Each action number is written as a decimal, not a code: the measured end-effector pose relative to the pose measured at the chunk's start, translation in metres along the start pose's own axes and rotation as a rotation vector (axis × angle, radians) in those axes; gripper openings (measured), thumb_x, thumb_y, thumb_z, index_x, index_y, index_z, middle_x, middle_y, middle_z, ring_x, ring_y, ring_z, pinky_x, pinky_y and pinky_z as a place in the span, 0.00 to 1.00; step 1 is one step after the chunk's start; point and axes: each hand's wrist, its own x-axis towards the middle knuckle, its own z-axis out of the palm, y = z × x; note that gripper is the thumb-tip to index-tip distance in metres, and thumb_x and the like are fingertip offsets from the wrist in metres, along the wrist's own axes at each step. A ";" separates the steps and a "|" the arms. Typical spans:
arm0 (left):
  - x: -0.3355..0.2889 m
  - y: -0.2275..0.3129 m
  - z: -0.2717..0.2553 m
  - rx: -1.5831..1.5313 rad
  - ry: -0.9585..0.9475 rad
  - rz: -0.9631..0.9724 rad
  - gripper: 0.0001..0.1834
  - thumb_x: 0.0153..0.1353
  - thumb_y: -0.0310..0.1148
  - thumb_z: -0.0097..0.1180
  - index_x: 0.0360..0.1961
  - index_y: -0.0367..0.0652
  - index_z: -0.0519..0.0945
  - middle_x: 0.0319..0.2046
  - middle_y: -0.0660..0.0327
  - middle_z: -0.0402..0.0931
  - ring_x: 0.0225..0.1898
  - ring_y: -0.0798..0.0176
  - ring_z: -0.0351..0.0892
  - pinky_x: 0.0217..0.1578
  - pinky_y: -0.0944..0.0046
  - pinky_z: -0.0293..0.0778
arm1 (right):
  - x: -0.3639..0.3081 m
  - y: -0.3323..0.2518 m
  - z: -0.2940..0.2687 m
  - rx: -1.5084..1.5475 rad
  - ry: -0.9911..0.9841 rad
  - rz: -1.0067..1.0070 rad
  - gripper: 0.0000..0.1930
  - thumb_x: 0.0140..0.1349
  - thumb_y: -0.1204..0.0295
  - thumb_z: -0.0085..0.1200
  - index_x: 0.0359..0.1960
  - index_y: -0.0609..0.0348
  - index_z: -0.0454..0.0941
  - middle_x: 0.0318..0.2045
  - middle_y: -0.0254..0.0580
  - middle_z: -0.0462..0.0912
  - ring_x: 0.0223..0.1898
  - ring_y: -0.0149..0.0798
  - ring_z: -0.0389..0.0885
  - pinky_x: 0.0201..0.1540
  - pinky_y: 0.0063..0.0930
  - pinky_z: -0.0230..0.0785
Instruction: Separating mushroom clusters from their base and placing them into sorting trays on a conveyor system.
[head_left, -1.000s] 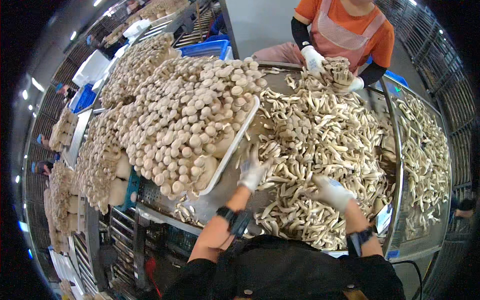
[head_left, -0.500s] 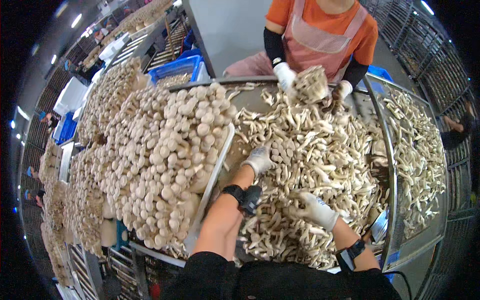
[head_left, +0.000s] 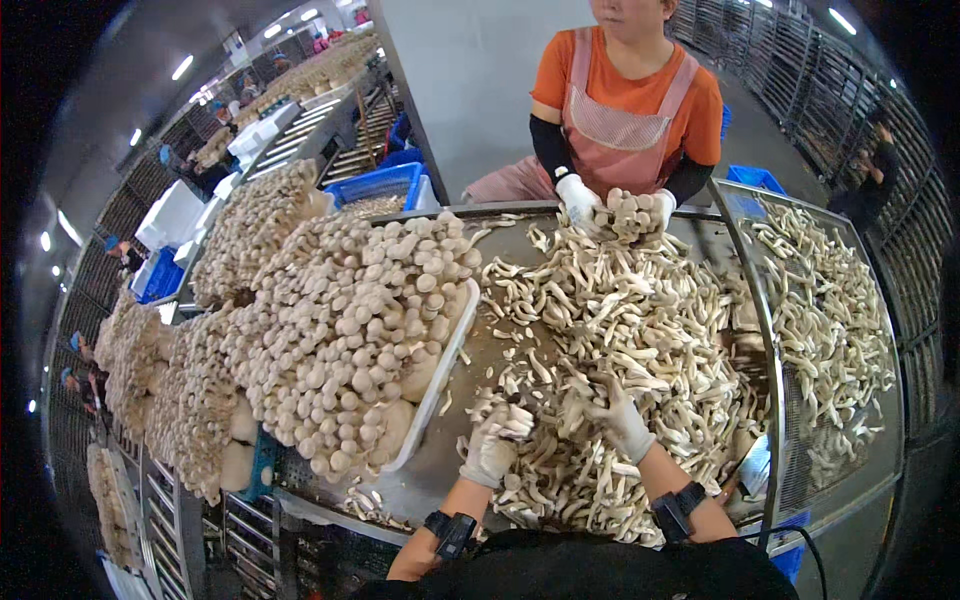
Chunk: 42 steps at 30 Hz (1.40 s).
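Observation:
My left hand point(head_left: 489, 456), in a white glove, is closed around a small clump of mushrooms point(head_left: 512, 416), with pale stems poking out above the fingers. My right hand point(head_left: 622, 424), also gloved, is bent over the near side of a heap of loose mushrooms point(head_left: 640, 330). Its fingertips are smeared by motion beside some blurred mushrooms, so its grip is unclear. Across the metal table point(head_left: 430, 488), a co-worker in an orange shirt and pink apron holds a mushroom cluster point(head_left: 632, 216) between two gloved hands.
Left of me, a white tray point(head_left: 437, 384) is piled with whole mushroom clusters point(head_left: 345, 330). A metal-framed mesh rack point(head_left: 772, 330) with separated mushrooms point(head_left: 830, 320) stands right. Blue crates point(head_left: 375, 184) and roller conveyors point(head_left: 160, 510) lie beyond the table. Other people work in the background.
My left hand has drawn back toward me from the heap's left edge, where it held a round-capped cluster. My right hand has shifted slightly up and left. The co-worker's cluster has turned caps outward.

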 end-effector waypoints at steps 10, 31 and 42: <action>-0.076 -0.042 0.041 0.753 0.065 -0.010 0.41 0.47 0.10 0.51 0.64 0.42 0.55 0.50 0.58 0.71 0.43 0.67 0.75 0.36 0.69 0.76 | -0.066 0.005 0.023 -0.590 -0.228 -0.039 0.27 0.53 0.65 0.63 0.50 0.67 0.69 0.49 0.53 0.74 0.49 0.39 0.73 0.51 0.31 0.67; -0.103 -0.067 0.039 1.268 0.089 0.125 0.23 0.51 0.17 0.59 0.49 0.36 0.68 0.37 0.60 0.75 0.35 0.66 0.77 0.31 0.67 0.74 | -0.107 0.004 0.069 0.107 -0.175 0.042 0.16 0.56 0.79 0.57 0.47 0.65 0.71 0.34 0.36 0.76 0.35 0.27 0.76 0.37 0.21 0.70; -0.101 -0.048 0.016 0.796 0.078 0.239 0.23 0.52 0.16 0.49 0.51 0.41 0.68 0.40 0.63 0.73 0.38 0.66 0.75 0.41 0.67 0.71 | -0.101 0.003 0.055 0.152 -0.291 0.122 0.21 0.58 0.81 0.53 0.54 0.64 0.66 0.47 0.43 0.76 0.46 0.36 0.77 0.48 0.32 0.74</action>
